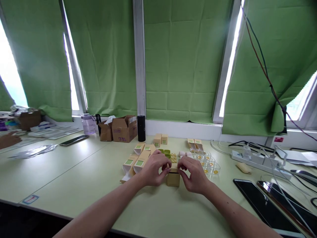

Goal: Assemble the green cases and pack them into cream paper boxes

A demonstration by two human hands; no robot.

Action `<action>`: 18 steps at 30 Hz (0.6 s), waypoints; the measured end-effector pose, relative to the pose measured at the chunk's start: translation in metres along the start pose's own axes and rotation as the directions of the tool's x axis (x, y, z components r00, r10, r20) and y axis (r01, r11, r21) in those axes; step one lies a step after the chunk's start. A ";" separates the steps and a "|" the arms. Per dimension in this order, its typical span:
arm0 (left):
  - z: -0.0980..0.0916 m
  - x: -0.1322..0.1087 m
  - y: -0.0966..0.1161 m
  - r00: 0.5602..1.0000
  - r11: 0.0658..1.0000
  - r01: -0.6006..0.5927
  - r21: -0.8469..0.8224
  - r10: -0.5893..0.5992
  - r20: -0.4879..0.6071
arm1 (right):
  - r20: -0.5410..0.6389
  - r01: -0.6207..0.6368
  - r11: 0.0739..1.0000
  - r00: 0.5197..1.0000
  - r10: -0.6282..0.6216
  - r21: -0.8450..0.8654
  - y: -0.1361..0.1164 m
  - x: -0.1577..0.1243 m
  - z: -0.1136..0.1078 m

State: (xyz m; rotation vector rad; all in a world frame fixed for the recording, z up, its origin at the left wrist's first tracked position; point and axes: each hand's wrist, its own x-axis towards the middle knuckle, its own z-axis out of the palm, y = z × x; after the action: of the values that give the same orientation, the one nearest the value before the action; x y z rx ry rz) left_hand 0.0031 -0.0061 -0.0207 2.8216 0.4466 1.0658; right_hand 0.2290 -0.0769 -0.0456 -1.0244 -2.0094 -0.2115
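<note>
A small tan cardboard box (173, 178) stands upright on the pale green table (81, 178), right in front of me. My left hand (154, 170) and my right hand (193, 175) are both closed on its top edge, fingertips pinching at the upper flap from either side. Behind the hands lie several small tan boxes with green labels (135, 162), some on their sides. A small green tray (166, 152) and several clear cups with yellow contents (209, 163) sit just beyond my fingers.
Two brown cartons (124, 128), a black cylinder (141, 128) and a clear bottle (88, 124) stand along the windowsill. A phone (73, 140) lies at the left. A white power strip (259, 160) with cables and dark tablets (262, 203) occupy the right. Green curtains hang behind.
</note>
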 end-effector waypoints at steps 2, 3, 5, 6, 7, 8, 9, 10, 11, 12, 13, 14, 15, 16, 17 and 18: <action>0.000 0.000 0.000 1.000 1.000 -0.012 0.005 0.012 0.003 | 0.008 0.025 1.000 1.000 -0.025 -0.014 0.001 0.000 0.000; 0.000 0.000 0.000 1.000 1.000 -0.016 0.006 0.016 0.004 | 0.010 0.031 0.999 0.999 -0.031 -0.019 0.001 -0.001 0.001; 0.000 0.000 -0.001 1.000 1.000 -0.022 0.009 0.022 0.004 | 0.009 0.038 0.999 0.999 -0.038 -0.029 0.001 -0.001 0.001; 0.001 0.000 -0.001 1.000 1.000 -0.024 0.008 0.024 0.005 | 0.009 0.038 0.999 0.999 -0.038 -0.036 0.001 -0.001 0.001; 0.001 -0.001 -0.001 1.000 1.000 -0.023 0.007 0.023 0.007 | 0.011 0.037 0.998 0.999 -0.037 -0.042 0.001 -0.001 0.001; 0.001 -0.001 -0.002 1.000 1.000 -0.022 0.005 0.022 0.010 | 0.015 0.034 0.998 0.999 -0.034 -0.047 0.000 -0.002 0.001; 0.001 -0.001 -0.002 1.000 1.000 -0.018 0.003 0.018 0.015 | 0.023 0.030 0.998 0.999 -0.029 -0.050 0.000 -0.002 0.001; 0.002 -0.001 -0.002 1.000 1.000 -0.013 0.002 0.013 0.019 | 0.033 0.024 0.998 0.999 -0.023 -0.051 0.000 -0.002 0.001; 0.002 -0.002 -0.003 1.000 1.000 -0.010 0.002 0.010 0.021 | 0.040 0.020 0.999 0.999 -0.018 -0.050 -0.001 -0.002 0.001; 0.002 -0.002 -0.003 1.000 1.000 -0.012 0.002 0.012 0.021 | 0.044 0.021 0.999 0.999 -0.019 -0.046 -0.001 -0.002 0.001; 0.003 -0.002 -0.003 1.000 1.000 -0.016 0.002 0.016 0.020 | 0.045 0.024 0.999 0.999 -0.022 -0.041 -0.002 -0.002 0.001; 0.003 -0.003 -0.003 1.000 1.000 -0.021 0.000 0.021 0.019 | 0.045 0.028 0.999 0.999 -0.026 -0.034 -0.002 -0.002 0.000; 0.004 -0.003 -0.003 1.000 1.000 -0.024 -0.003 0.025 0.020 | 0.047 0.028 0.999 0.999 -0.027 -0.027 -0.002 -0.002 0.000; 0.004 -0.003 -0.003 0.999 1.000 -0.023 -0.008 0.023 0.022 | 0.051 0.025 0.999 0.998 -0.024 -0.021 -0.002 -0.002 0.000; 0.005 -0.003 -0.003 0.999 1.000 -0.017 -0.014 0.017 0.027 | 0.059 0.021 1.000 0.998 -0.020 -0.015 -0.001 -0.002 0.000; 0.005 -0.004 -0.002 0.999 1.000 -0.007 -0.020 0.007 0.033 | 0.071 0.017 1.000 0.997 -0.017 -0.011 -0.001 -0.002 0.001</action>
State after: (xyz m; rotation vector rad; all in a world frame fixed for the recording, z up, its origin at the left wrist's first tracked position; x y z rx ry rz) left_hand 0.0031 -0.0048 -0.0272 2.8204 0.4210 1.0180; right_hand 0.2287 -0.0786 -0.0476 -1.0351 -2.0833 -0.1983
